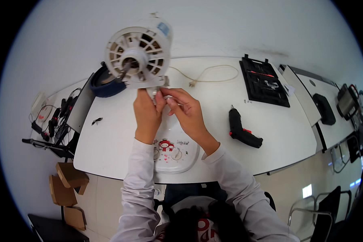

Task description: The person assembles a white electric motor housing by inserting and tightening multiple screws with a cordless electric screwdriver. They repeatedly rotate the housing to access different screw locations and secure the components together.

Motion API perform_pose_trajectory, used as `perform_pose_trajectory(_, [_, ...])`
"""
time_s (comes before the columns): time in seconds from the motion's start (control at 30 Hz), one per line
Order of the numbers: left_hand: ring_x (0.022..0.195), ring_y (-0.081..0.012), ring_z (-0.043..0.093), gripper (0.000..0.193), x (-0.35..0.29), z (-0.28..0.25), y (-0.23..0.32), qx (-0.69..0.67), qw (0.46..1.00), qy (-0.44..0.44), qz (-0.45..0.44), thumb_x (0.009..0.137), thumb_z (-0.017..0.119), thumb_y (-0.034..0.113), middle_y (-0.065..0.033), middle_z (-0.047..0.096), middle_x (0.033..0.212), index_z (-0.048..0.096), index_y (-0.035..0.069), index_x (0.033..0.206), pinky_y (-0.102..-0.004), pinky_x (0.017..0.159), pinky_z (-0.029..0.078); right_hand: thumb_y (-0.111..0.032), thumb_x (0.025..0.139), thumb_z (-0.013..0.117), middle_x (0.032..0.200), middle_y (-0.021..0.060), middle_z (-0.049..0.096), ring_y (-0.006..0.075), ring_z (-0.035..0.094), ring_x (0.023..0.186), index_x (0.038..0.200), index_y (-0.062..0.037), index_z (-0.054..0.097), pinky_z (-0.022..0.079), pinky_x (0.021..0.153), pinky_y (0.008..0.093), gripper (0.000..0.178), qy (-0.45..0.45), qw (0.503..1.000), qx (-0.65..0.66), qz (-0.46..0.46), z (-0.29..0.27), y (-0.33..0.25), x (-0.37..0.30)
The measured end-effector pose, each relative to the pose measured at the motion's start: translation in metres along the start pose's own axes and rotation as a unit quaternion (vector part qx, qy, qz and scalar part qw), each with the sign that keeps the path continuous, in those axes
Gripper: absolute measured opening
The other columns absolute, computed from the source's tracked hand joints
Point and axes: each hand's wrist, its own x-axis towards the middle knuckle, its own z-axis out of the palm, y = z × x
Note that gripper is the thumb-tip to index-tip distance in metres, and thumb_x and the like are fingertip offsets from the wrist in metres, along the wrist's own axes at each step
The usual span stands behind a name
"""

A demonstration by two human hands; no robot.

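Note:
A white electric fan (157, 52) without blades or grille stands before me, its round slotted motor housing facing me and its metal shaft bare. My left hand (147, 111) is wrapped round the fan's neck, just under the motor housing. Close beside it, my right hand (185, 111) has thumb and fingertips pinched together at the neck; whatever they hold is too small or hidden to name. Below my hands lies the fan's white base (175, 165), with red cartoon prints and round knobs, partly covered by my left forearm.
A black cordless screwdriver (242, 129) lies to the right on the white table (278, 137). Behind it rests an open black tool case (266, 82), with small screws (247, 101) nearby. A pale power cord (213, 68) loops at the back. A dark blue round part (107, 82) sits at the left.

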Motion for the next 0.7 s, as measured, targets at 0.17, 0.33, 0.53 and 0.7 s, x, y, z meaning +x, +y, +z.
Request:
perform_pose_trajectory(0.17, [0.065, -0.0395, 0.058, 0.037, -0.002, 0.008, -0.008, 0.014, 0.999, 0.039, 0.029, 0.09, 0.053, 0.018, -0.0215, 0.06, 0.091, 0.047, -0.004, 0.118, -0.0412, 0.055, 0.047, 0.001, 0.086, 0.059, 0.122, 0.007, 0.059, 0.0151, 0.058, 0.108, 0.137, -0.0076, 0.045, 0.05, 0.083, 0.0292, 0.053, -0.054, 0.96, -0.274, 0.02, -0.075, -0.043, -0.041])
perform_pose_trajectory(0.33, [0.062, -0.0377, 0.056, 0.041, -0.003, 0.004, 0.001, 0.01, 1.0, 0.022, -0.01, 0.089, 0.053, 0.018, -0.0211, 0.06, 0.091, 0.045, -0.005, 0.122, -0.0398, 0.054, 0.045, -0.008, 0.071, 0.073, 0.138, 0.0211, 0.041, 0.037, 0.043, 0.127, 0.141, -0.0027, 0.033, 0.042, 0.101, 0.0389, 0.08, -0.124, 0.765, -0.597, 0.21, -0.158, -0.089, -0.107])
perform_pose_trajectory(0.53, [0.072, -0.0406, 0.056, 0.041, 0.0, 0.004, 0.004, -0.011, 1.0, -0.013, -0.012, 0.09, 0.05, 0.015, -0.0236, 0.058, 0.098, 0.043, -0.006, 0.124, -0.0416, 0.063, 0.047, -0.005, 0.063, 0.069, 0.115, 0.0196, 0.051, 0.0363, 0.052, 0.107, 0.124, 0.0005, 0.046, 0.045, 0.086, 0.0425, 0.065, -0.11, 0.704, -0.675, 0.192, -0.187, -0.054, -0.126])
perform_pose_trajectory(0.7, [0.074, -0.0416, 0.056, 0.034, -0.002, -0.002, 0.003, 0.008, 0.999, -0.044, -0.012, 0.092, 0.046, 0.015, -0.0238, 0.057, 0.096, 0.046, -0.007, 0.118, -0.0394, 0.066, 0.046, -0.005, 0.061, 0.071, 0.094, 0.0128, 0.06, 0.0348, 0.06, 0.083, 0.102, -0.0072, 0.059, 0.049, 0.072, 0.0405, 0.043, 0.027, 0.749, -0.638, 0.18, -0.183, -0.044, -0.123])
